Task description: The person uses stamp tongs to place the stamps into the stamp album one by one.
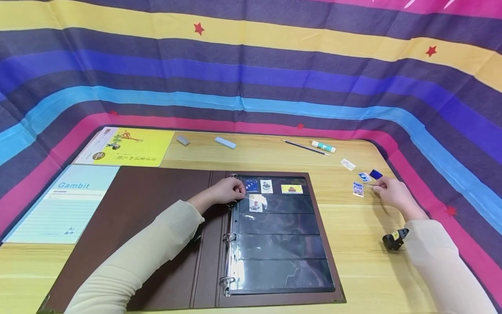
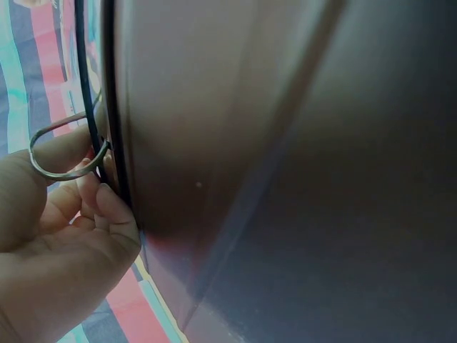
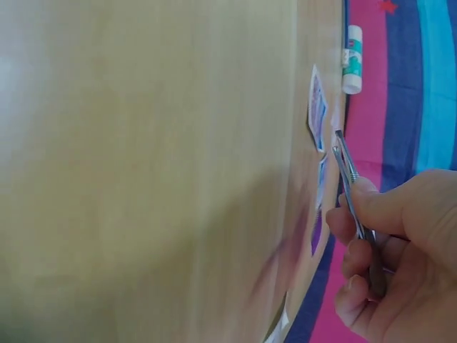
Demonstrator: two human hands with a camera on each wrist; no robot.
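so far, four stamps sit in the brown album: three along the top row of the page, one in the second. four loose stamps lie on the worktop to the right, so i'd judge it about half done. over there the right hand grips tweezers, tips apart near the loose ones, nothing i can make out between them. the left hand is at the page's upper inner corner, fingers curled; whether they pinch its edge, i can't tell.
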